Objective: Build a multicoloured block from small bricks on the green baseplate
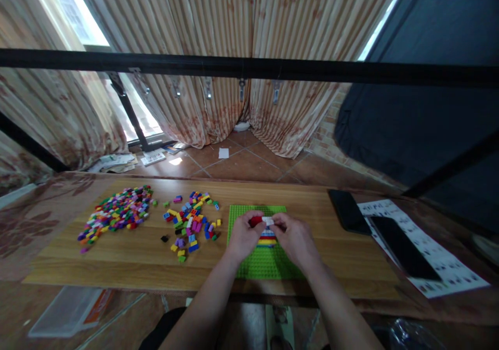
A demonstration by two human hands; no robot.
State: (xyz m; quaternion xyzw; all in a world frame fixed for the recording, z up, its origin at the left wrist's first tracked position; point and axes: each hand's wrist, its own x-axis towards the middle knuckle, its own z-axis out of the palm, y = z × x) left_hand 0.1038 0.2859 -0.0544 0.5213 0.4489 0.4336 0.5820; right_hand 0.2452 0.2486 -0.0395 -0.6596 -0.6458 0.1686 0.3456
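A green baseplate (pixel 259 264) lies on the wooden table (pixel 132 261) in front of me. On it stands a small stack of coloured brick rows (pixel 267 239), with yellow, blue and red layers showing. My left hand (pixel 242 234) pinches a red brick (pixel 255 220) at the top of the stack. My right hand (pixel 294 238) pinches a white brick (pixel 268 219) right beside the red one. Both hands meet over the stack, fingers curled.
Two heaps of loose coloured bricks lie to the left: a large heap (pixel 117 214) and a smaller heap (pixel 191 222). A dark phone (pixel 348 210) and a second dark phone (pixel 403 246) on a printed sheet (pixel 440 259) lie at the right. A black bar (pixel 249 68) crosses overhead.
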